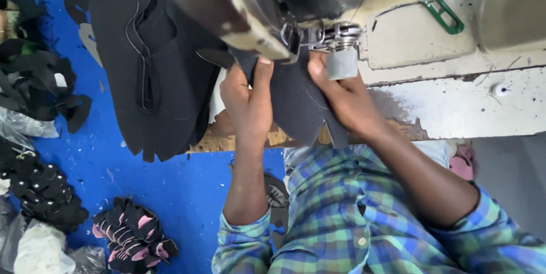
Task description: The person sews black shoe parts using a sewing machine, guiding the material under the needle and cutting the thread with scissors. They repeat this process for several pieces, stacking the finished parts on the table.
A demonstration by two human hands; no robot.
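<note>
A dark textured fabric piece hangs under the head of a sewing machine. My left hand grips its left edge, thumb on top near the needle area. My right hand pinches the fabric's right side just below the metal presser part. Both hands hold the piece taut beneath the machine. The needle itself is hidden behind the metal parts.
A stack of black cut fabric pieces lies left of the machine on the worn table edge. On the blue floor sit bundles of black pieces and black-and-pink pieces. A green clip hangs on the machine body.
</note>
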